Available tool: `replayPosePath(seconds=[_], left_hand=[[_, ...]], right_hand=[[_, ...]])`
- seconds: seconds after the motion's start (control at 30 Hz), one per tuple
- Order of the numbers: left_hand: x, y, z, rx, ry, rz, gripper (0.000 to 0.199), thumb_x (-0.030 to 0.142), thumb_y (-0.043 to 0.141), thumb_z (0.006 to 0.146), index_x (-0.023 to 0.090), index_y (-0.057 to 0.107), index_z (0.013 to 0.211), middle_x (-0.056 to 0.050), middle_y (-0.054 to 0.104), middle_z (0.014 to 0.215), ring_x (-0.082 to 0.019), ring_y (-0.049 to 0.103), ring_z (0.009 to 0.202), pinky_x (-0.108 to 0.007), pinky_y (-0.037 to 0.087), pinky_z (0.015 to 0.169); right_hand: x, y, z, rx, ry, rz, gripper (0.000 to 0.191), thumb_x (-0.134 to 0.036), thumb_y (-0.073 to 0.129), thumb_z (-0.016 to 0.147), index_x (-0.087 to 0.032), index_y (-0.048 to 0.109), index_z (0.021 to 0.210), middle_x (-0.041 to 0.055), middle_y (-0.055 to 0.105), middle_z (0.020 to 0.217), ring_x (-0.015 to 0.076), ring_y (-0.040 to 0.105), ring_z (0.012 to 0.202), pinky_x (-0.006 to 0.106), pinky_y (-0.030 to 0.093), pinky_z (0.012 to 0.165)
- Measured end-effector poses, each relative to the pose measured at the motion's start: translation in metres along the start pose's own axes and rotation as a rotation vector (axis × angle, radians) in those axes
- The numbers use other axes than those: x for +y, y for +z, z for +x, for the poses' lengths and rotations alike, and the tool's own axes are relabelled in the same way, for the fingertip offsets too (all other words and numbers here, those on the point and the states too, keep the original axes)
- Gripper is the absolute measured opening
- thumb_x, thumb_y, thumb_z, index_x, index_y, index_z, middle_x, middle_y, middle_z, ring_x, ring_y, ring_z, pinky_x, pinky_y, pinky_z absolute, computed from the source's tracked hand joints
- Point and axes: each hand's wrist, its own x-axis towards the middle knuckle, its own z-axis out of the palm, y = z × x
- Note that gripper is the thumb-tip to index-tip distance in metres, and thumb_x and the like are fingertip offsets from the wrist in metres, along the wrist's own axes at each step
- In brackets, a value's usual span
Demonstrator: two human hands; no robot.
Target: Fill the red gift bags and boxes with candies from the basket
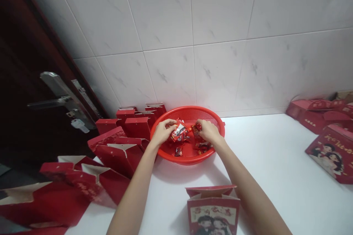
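Both my hands are inside a red plastic colander point(188, 160) that holds several shiny wrapped candies. On its left side my left hand point(163, 132) has its fingers closed at the edge of a red and white candy packet point(179, 132). Towards the right, my right hand point(207, 131) is closed with its fingertips on a dark red candy packet point(196, 131), partly hidden by the fingers. A small wrapped candy point(178, 151) lies near the front of the colander. Between my forearms stands a red gift box point(212, 209) with its top open and a cartoon couple on its front.
Several open red gift boxes point(118, 154) stand in rows along the left of the white table point(256, 150). At the right are more red boxes point(333, 154). A tiled wall point(220, 73) rises behind the colander; a dark door with a metal handle point(49, 102) is at left.
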Motion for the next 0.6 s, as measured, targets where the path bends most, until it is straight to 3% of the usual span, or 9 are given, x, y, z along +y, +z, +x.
replayPosePath(seconds=[0.17, 0.23, 0.3, 0.37, 0.47, 0.6], left_hand=[[0.008, 0.001, -0.006, -0.114, 0.066, -0.019, 0.04, 0.038, 0.069, 0.073, 0.016, 0.071, 0.106, -0.01, 0.073, 0.11, -0.026, 0.068, 0.103, -0.039, 0.054, 0.093], [0.011, 0.001, -0.008, -0.146, 0.097, -0.027, 0.05, 0.04, 0.07, 0.073, 0.017, 0.067, 0.118, -0.01, 0.071, 0.113, -0.026, 0.067, 0.107, -0.039, 0.055, 0.093], [0.013, 0.0, -0.01, -0.159, 0.127, -0.044, 0.057, 0.04, 0.071, 0.073, 0.018, 0.063, 0.125, -0.009, 0.07, 0.113, -0.027, 0.066, 0.109, -0.038, 0.055, 0.093], [0.014, 0.0, -0.011, -0.152, 0.152, -0.08, 0.06, 0.04, 0.072, 0.072, 0.018, 0.061, 0.127, -0.009, 0.069, 0.112, -0.026, 0.066, 0.11, -0.037, 0.055, 0.093], [0.015, 0.001, -0.011, -0.134, 0.155, -0.12, 0.062, 0.041, 0.074, 0.071, 0.019, 0.06, 0.127, -0.008, 0.07, 0.11, -0.027, 0.066, 0.108, -0.037, 0.056, 0.091], [0.012, 0.002, -0.008, -0.152, 0.155, -0.107, 0.057, 0.044, 0.071, 0.076, 0.018, 0.061, 0.125, -0.01, 0.071, 0.114, -0.027, 0.065, 0.113, -0.038, 0.053, 0.098]], right_hand=[[0.002, 0.001, 0.003, 0.068, -0.028, 0.128, 0.025, -0.015, 0.061, 0.085, -0.018, 0.066, 0.109, 0.0136, 0.072, 0.107, 0.0332, 0.06, 0.112, 0.037, 0.044, 0.083], [0.002, 0.0, 0.004, 0.097, -0.079, 0.2, 0.03, -0.026, 0.062, 0.09, -0.018, 0.064, 0.118, 0.0123, 0.071, 0.114, 0.03, 0.059, 0.117, 0.037, 0.046, 0.089], [0.002, -0.001, 0.004, 0.081, -0.149, 0.32, 0.033, -0.035, 0.06, 0.093, -0.018, 0.064, 0.12, 0.0106, 0.072, 0.117, 0.0242, 0.065, 0.109, 0.033, 0.049, 0.087], [0.002, -0.003, 0.003, 0.046, -0.223, 0.51, 0.029, -0.037, 0.059, 0.094, -0.017, 0.067, 0.113, 0.0095, 0.074, 0.11, 0.0204, 0.069, 0.097, 0.031, 0.052, 0.083], [0.001, -0.004, 0.002, 0.01, -0.341, 0.784, 0.027, -0.04, 0.061, 0.09, -0.017, 0.069, 0.1, 0.0078, 0.075, 0.102, 0.0208, 0.07, 0.094, 0.032, 0.053, 0.082], [0.001, -0.002, 0.006, 0.051, -0.356, 0.77, 0.016, -0.033, 0.061, 0.084, -0.018, 0.065, 0.078, 0.0026, 0.072, 0.08, 0.0186, 0.068, 0.08, 0.03, 0.052, 0.075]])
